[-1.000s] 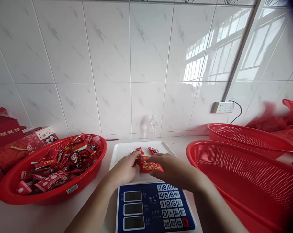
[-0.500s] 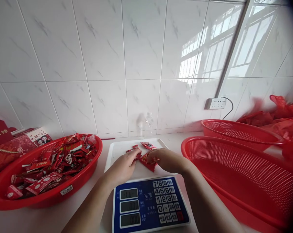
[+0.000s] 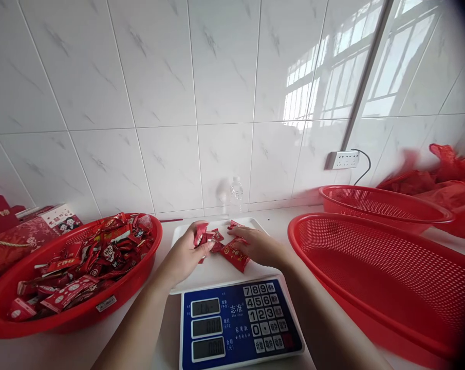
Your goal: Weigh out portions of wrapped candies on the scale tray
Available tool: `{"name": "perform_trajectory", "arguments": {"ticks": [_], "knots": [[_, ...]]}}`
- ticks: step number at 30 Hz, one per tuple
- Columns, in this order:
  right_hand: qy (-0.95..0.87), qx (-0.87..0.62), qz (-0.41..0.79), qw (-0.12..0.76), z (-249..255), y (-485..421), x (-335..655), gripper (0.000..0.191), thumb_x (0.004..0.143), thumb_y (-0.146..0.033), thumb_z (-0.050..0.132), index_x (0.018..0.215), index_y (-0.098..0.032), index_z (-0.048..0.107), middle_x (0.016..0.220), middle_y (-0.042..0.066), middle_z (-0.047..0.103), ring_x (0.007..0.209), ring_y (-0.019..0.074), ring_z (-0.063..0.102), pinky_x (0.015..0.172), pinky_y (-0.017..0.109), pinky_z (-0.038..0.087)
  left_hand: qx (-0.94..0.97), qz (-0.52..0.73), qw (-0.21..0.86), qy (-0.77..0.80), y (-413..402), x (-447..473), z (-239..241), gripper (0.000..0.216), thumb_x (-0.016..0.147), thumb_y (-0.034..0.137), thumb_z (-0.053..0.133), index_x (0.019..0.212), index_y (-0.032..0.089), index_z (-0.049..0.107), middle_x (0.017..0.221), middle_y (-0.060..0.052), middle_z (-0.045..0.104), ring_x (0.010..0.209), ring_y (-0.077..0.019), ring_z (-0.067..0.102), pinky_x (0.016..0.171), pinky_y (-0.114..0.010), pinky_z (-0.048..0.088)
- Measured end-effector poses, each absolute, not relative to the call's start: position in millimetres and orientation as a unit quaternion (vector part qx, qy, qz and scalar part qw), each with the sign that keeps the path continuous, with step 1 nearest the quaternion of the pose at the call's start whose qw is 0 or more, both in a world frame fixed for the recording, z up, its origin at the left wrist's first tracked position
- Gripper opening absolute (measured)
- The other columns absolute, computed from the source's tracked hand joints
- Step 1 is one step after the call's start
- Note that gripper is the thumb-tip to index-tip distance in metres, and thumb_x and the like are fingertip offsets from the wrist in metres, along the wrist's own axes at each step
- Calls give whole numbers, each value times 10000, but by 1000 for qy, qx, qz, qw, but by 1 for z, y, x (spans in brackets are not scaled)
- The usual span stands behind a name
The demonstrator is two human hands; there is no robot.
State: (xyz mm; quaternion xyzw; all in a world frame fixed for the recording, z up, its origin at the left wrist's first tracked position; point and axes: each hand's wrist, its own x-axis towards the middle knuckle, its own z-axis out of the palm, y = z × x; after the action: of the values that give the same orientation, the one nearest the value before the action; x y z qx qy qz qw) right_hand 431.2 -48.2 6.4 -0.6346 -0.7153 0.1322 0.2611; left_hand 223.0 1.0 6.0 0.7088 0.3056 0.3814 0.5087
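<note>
My left hand (image 3: 186,257) is closed around small red snack packets (image 3: 202,234), with some poking out above its thumb and fingers. It is over the white tray (image 3: 201,280) of a weighing scale. My right hand (image 3: 260,247) is bent over a larger red packet (image 3: 235,255) with gold print, its fingers curled onto it; part of the grip is hidden. Another red packet (image 3: 235,224) shows just behind those fingers. Nearest me is the scale's blue panel (image 3: 240,324) with its number keys and three displays.
A red basket (image 3: 155,246) heaped with red packets stands on the left, beside red gift boxes (image 3: 24,239). Two red mesh baskets (image 3: 371,221) (image 3: 382,191) are on the right. Behind the tray stands a clear bottle (image 3: 236,195); a power strip (image 3: 343,160) hangs on the tiled wall.
My left hand has turned and lifted a little to the left, with red packets now showing in its grip. My right hand has shifted slightly, its fingers now reaching further left over the packets.
</note>
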Motion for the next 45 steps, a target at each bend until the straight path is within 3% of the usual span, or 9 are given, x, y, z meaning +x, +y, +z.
{"name": "perform_trajectory", "arguments": {"ticks": [5, 9, 13, 17, 24, 30, 36, 40, 45], "knots": [[-703, -506, 272, 419, 26, -61, 414, 325, 900, -386, 469, 1123, -189, 599, 1087, 80, 664, 992, 188, 617, 872, 361, 474, 643, 414, 589, 260, -10, 235, 12, 351, 729, 361, 691, 985, 185, 528, 870, -58, 649, 657, -155, 630, 592, -281, 520], [-696, -403, 396, 443, 30, -67, 400, 210, 883, -374, 514, 924, -189, 604, 809, 39, 707, 797, 166, 669, 757, 324, 497, 644, 457, 557, 258, -16, 244, 10, 316, 752, 420, 656, 907, 185, 512, 773, -13, 607, 608, -136, 603, 526, -245, 500], [-655, -465, 347, 484, 25, -61, 400, 133, 836, -299, 561, 760, -190, 563, 708, 23, 676, 692, 139, 629, 652, 276, 467, 644, 477, 519, 297, -13, 244, 8, 319, 805, 503, 543, 907, 206, 489, 733, 7, 573, 513, -124, 575, 459, -249, 483], [-578, -568, 218, 543, 23, -51, 417, 136, 806, -308, 554, 741, -189, 560, 670, 3, 616, 616, 123, 554, 581, 260, 426, 649, 510, 441, 354, -3, 235, 7, 200, 822, 349, 521, 960, 231, 439, 912, -14, 580, 694, -148, 622, 558, -266, 509], [-593, -677, 39, 434, 10, -41, 427, 84, 759, -178, 531, 742, -198, 610, 741, 18, 653, 669, 153, 567, 600, 260, 408, 843, 347, 260, 319, -5, 231, 5, 310, 726, 15, 404, 881, 217, 581, 1001, -23, 579, 948, -158, 575, 851, -303, 461], [-682, -643, 27, 348, -8, -34, 432, 410, 696, 10, 431, 929, -221, 677, 1034, 48, 674, 976, 189, 587, 803, 278, 441, 895, 282, 192, 288, -6, 236, -9, 509, 713, -24, 387, 1005, 275, 677, 1200, -39, 539, 1161, -206, 486, 1005, -366, 391], [-718, -642, 23, 268, -18, -25, 440, 388, 925, -237, 359, 1262, -184, 544, 1342, 101, 502, 1250, 234, 408, 1020, 395, 324, 901, 261, 178, 298, -5, 233, -7, 500, 681, -42, 395, 995, 241, 661, 1170, -37, 562, 1139, -197, 486, 993, -348, 398], [-749, -621, 53, 224, -16, -24, 441, 349, 938, -273, 350, 1112, -199, 644, 1260, 79, 573, 1225, 214, 438, 1021, 363, 318, 902, 235, 166, 322, -4, 233, -5, 354, 793, 60, 399, 895, 232, 691, 1001, -47, 610, 998, -202, 546, 907, -359, 443], [-741, -632, 70, 218, -2, -32, 438, 345, 942, -264, 338, 919, -199, 675, 1056, 85, 666, 1005, 205, 584, 885, 336, 410, 892, 234, 189, 337, -1, 232, -10, 316, 811, 143, 456, 1047, 232, 646, 1078, -54, 600, 1036, -203, 558, 899, -335, 448]]}}
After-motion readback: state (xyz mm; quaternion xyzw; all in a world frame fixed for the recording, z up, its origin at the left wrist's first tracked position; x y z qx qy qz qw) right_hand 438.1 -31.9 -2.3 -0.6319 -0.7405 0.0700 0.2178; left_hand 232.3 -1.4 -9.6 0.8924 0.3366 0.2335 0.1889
